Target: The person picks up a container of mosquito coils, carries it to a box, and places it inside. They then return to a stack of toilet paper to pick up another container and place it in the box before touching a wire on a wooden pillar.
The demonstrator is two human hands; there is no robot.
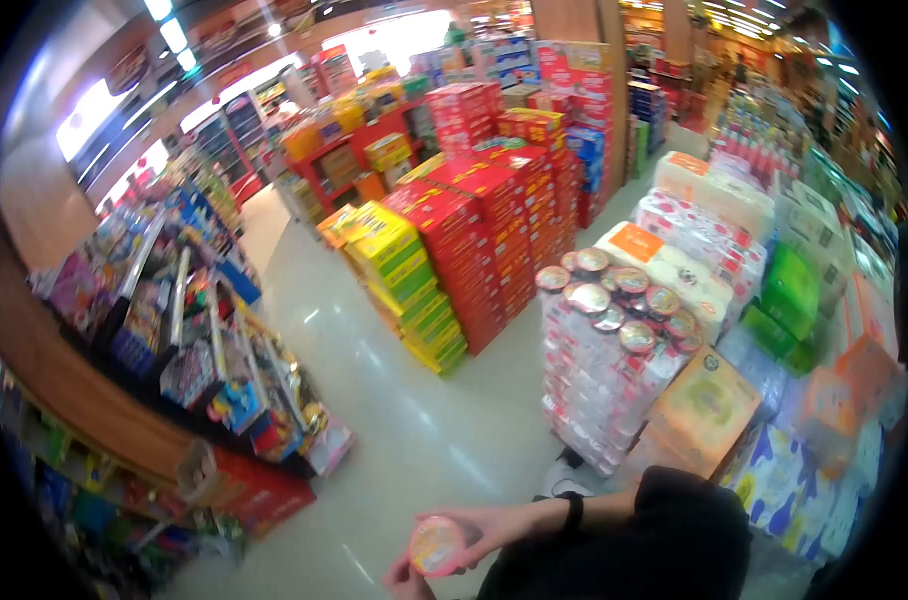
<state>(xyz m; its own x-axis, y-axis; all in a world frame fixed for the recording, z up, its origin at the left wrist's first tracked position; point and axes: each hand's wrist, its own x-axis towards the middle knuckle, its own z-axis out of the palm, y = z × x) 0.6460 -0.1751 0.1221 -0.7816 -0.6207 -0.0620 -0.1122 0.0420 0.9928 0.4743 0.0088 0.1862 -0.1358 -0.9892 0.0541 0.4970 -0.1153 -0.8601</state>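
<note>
My right hand [489, 530], with a dark band on its wrist, comes in from the right with its fingers closed around a round lidded tub [437, 546]. The tub has a pink rim and a pale printed lid that faces up toward me. At its lower left edge, the bent fingers of my left hand [406, 580] touch the tub; the rest of that hand is cut off by the frame. Several similar round tubs [589, 297] stand close together on a tall stack of pink-and-white wrapped packs [599, 375] to the right.
Red cartons [474, 225] and yellow-green boxes [399, 275] are piled ahead. A shelf of toys [219, 360] runs along the left, with a red box [259, 495] below. Wrapped tissue packs and an orange pack [709, 405] crowd the right. Shiny floor [394, 420] lies between.
</note>
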